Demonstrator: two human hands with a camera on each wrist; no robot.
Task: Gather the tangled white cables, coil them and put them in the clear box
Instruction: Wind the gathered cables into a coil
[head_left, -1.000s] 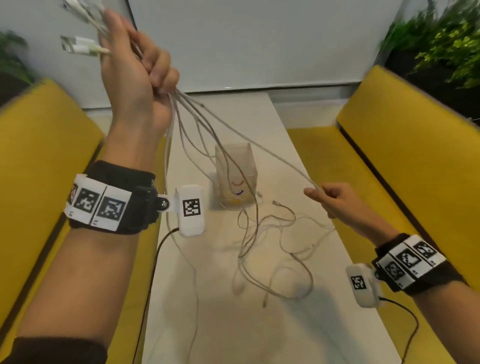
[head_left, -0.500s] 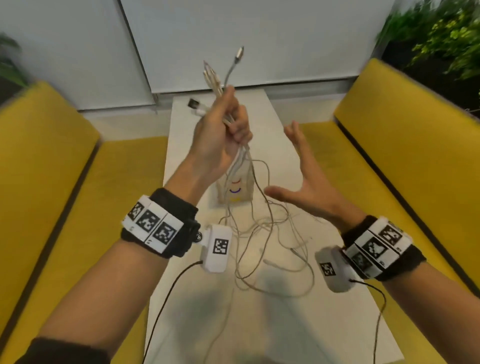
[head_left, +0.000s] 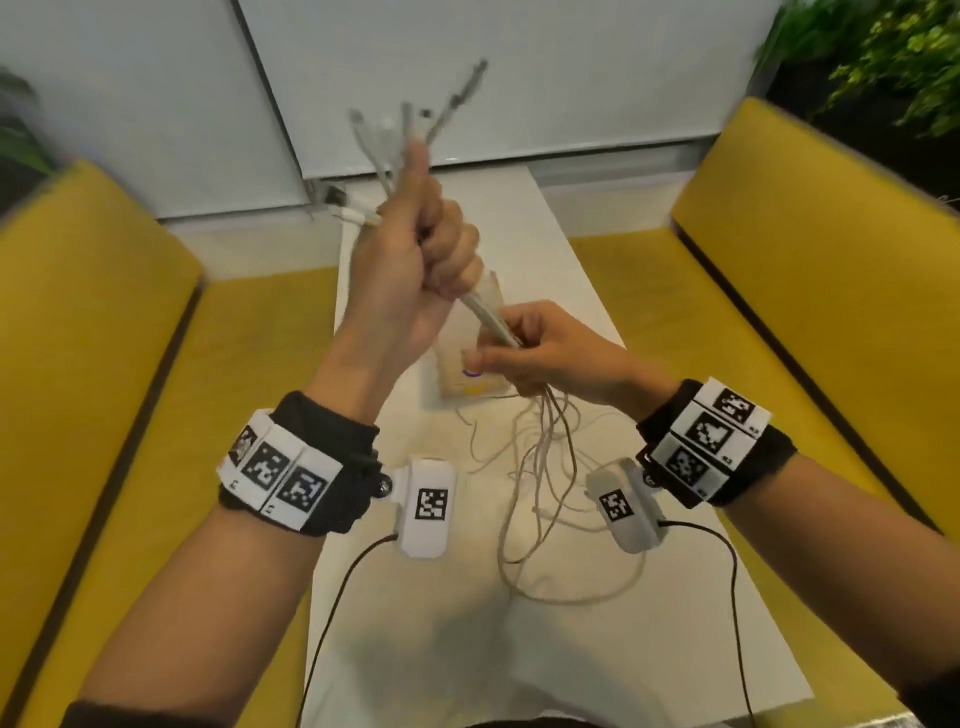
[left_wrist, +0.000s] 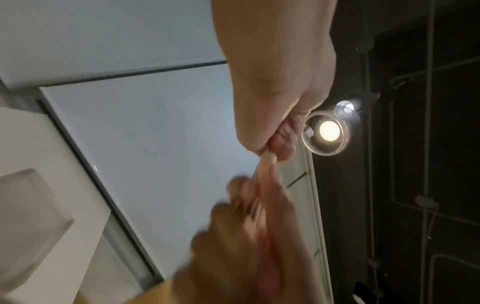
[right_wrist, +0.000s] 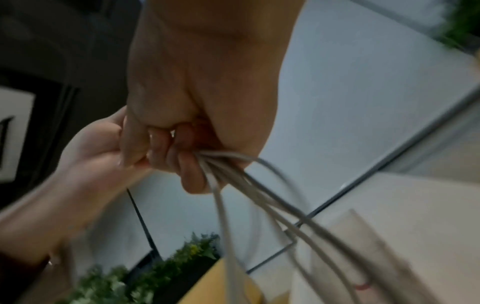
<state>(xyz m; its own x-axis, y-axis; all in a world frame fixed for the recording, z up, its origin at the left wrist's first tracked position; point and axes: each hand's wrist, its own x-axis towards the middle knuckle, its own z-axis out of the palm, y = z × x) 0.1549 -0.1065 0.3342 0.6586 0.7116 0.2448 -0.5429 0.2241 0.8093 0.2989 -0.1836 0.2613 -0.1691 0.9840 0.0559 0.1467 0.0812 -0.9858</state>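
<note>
My left hand (head_left: 426, 260) is raised over the table and grips a bunch of white cables (head_left: 488, 319), whose plug ends stick up past the thumb. Just below it my right hand (head_left: 519, 353) is closed round the same bunch, and the strands (right_wrist: 249, 185) fan out under its fingers. The loose lengths (head_left: 545, 499) hang down and lie looped on the white table (head_left: 597, 649). The clear box (head_left: 470, 384) stands on the table behind my hands, largely hidden by them. In the left wrist view both fists (left_wrist: 275, 139) hold the bunch, blurred.
Yellow benches (head_left: 130, 364) flank the narrow table on both sides. A white wall panel (head_left: 467, 78) closes the far end, with green plants (head_left: 883, 57) at the back right. Black leads (head_left: 337, 597) run from the wrist cameras across the near table.
My left hand has come down from high on the left to the middle. My right hand let go of one strand, opened, and now grips the bunch just under the left hand.
</note>
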